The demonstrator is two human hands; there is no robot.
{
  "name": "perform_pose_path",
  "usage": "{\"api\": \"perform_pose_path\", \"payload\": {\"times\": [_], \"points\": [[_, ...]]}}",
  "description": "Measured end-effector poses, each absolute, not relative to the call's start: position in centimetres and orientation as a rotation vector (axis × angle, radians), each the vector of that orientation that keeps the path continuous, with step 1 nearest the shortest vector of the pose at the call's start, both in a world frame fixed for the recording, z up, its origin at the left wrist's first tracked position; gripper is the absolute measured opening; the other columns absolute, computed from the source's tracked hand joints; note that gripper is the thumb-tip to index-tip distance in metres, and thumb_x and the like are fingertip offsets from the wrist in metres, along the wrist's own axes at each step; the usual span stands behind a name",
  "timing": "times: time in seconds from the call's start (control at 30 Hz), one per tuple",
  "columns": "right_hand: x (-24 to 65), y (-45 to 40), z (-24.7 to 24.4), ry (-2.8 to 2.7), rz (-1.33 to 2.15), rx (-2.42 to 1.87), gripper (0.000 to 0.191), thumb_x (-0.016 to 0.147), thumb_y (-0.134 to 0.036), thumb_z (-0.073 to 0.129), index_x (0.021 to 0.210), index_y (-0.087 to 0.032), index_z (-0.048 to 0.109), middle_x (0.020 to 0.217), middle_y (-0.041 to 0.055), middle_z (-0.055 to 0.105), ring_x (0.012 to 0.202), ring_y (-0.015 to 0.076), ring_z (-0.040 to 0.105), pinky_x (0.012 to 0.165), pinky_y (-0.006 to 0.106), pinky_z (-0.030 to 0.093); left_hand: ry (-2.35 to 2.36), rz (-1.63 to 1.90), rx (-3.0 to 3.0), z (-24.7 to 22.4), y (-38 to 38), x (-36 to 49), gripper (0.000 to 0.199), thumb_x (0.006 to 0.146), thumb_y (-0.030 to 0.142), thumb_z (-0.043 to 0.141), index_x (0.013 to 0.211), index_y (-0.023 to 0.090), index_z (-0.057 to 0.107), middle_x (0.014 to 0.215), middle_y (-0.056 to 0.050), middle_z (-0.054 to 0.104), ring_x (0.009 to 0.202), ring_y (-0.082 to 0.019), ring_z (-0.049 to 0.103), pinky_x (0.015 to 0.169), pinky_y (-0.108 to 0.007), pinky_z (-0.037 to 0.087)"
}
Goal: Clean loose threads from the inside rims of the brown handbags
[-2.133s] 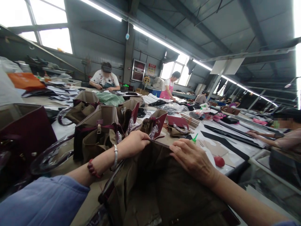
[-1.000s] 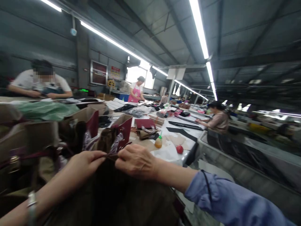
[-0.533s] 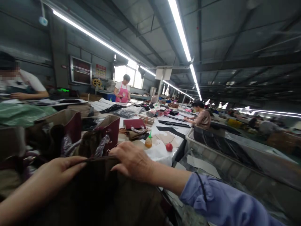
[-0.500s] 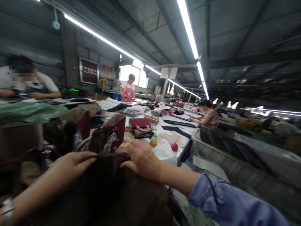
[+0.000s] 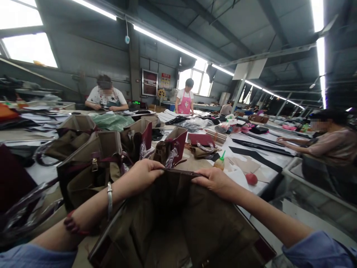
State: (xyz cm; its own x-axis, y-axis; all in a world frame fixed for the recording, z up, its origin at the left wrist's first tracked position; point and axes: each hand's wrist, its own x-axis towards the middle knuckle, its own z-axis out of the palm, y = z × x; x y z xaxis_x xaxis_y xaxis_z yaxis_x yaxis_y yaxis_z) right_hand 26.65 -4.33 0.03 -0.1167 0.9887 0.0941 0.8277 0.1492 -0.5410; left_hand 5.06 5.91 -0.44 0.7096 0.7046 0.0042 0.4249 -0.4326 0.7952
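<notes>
A dark olive-brown fabric bag [image 5: 178, 223] stands wide open in front of me, its inside facing up. Its far top edge is pinched by my left hand [image 5: 145, 175], thumb and fingers pressed together. Further right on the same edge, my right hand [image 5: 213, 181] grips the fabric the same way. Just beyond my hands are more brown bags with dark red panels [image 5: 178, 143], some handles wrapped in clear plastic. A glue bottle with a green tip [image 5: 219, 162] and a red ball [image 5: 251, 179] are behind my right hand.
Several open bags [image 5: 95, 156] crowd the left side. A green plastic sheet [image 5: 111, 122] lies behind them. Black strips [image 5: 256, 158] lie on the white table at the right, beside a pale bin [image 5: 320, 190]. People work at the far side and at the right.
The view has swung left, so the surroundings appear further right. More of the open bag and of my left forearm shows. Both hands still hold the bag's edge.
</notes>
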Motion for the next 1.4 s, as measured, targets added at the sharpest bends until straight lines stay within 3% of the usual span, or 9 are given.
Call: {"api": "perform_pose_path", "payload": {"times": [0.6, 0.83, 1.03, 1.27, 1.4], "points": [[27.5, -2.4, 0.1, -2.013, 0.547, -1.836, 0.018, 0.076, -0.029, 0.05, 0.078, -0.019, 0.065, 0.066, -0.0016, 0.062, 0.064, 0.0151, 0.056, 0.056, 0.022, 0.039, 0.84, 0.345, 1.953, 0.0, 7.3, 5.8, 0.033, 0.068, 0.036, 0.05, 0.087, 0.014, 0.065, 0.079, -0.003, 0.068, 0.076, -0.02, 0.06, 0.067, -0.024, 0.044], [28.2, -1.7, -0.1, -2.083, 0.535, -1.533, 0.025, 0.077, -0.024, 0.052, 0.101, -0.023, 0.058, 0.096, -0.0018, 0.062, 0.087, 0.0151, 0.055, 0.078, 0.024, 0.039, 0.841, 0.352, 2.023, 0.2, 7.4, 6.1, 0.03, 0.069, 0.033, 0.047, 0.083, 0.013, 0.064, 0.079, -0.004, 0.067, 0.075, -0.02, 0.06, 0.066, -0.025, 0.044], [28.6, -1.4, 0.0, -2.13, 0.544, -1.631, 0.021, 0.08, -0.03, 0.048, 0.085, -0.018, 0.063, 0.074, -0.0007, 0.063, 0.07, 0.0154, 0.056, 0.061, 0.022, 0.04, 0.884, 0.364, 2.068, 0.1, 7.8, 6.5, 0.033, 0.068, 0.034, 0.046, 0.085, 0.012, 0.064, 0.078, -0.005, 0.067, 0.074, -0.021, 0.059, 0.066, -0.026, 0.044], [28.0, -0.5, 0.8, -2.205, 0.483, -1.77, 0.016, 0.076, -0.022, 0.05, 0.081, -0.015, 0.064, 0.069, 0.0007, 0.062, 0.064, 0.0149, 0.055, 0.058, 0.021, 0.038, 0.9, 0.386, 2.081, -0.2, 7.8, 6.7, 0.036, 0.066, 0.035, 0.046, 0.083, 0.01, 0.065, 0.075, -0.005, 0.067, 0.072, -0.021, 0.059, 0.064, -0.027, 0.042], [27.9, 0.1, 1.2, -2.226, 0.469, -1.761, 0.018, 0.074, -0.02, 0.051, 0.087, -0.016, 0.062, 0.079, 0.0027, 0.063, 0.074, 0.0168, 0.055, 0.066, 0.023, 0.039, 0.934, 0.41, 2.073, -0.1, 7.2, 6.7, 0.036, 0.064, 0.033, 0.045, 0.084, 0.009, 0.065, 0.075, -0.006, 0.066, 0.072, -0.022, 0.058, 0.062, -0.027, 0.042]]}}
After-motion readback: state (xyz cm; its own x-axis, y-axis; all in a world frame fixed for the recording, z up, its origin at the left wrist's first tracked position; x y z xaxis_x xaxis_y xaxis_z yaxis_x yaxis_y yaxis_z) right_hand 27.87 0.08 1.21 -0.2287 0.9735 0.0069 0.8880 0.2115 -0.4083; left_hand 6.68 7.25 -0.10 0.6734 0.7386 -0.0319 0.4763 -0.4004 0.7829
